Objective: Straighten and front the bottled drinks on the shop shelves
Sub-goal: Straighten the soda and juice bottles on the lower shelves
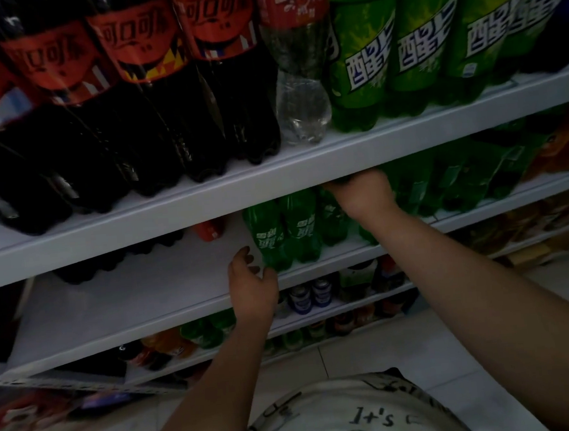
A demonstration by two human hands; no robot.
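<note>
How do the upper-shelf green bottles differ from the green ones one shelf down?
The upper green bottles are much bigger, with bright yellow-green labels and large white lettering. The lower green bottles are small and darker, with small white lettering. Both kinds are green and stand upright.

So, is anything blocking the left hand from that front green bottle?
Nothing visible does. The left hand is right beside the front green bottle at the shelf edge, with no other item between them.

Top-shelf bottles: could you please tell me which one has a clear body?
The red-labelled bottle between the dark colas and the green bottles; its lower body is see-through.
</note>
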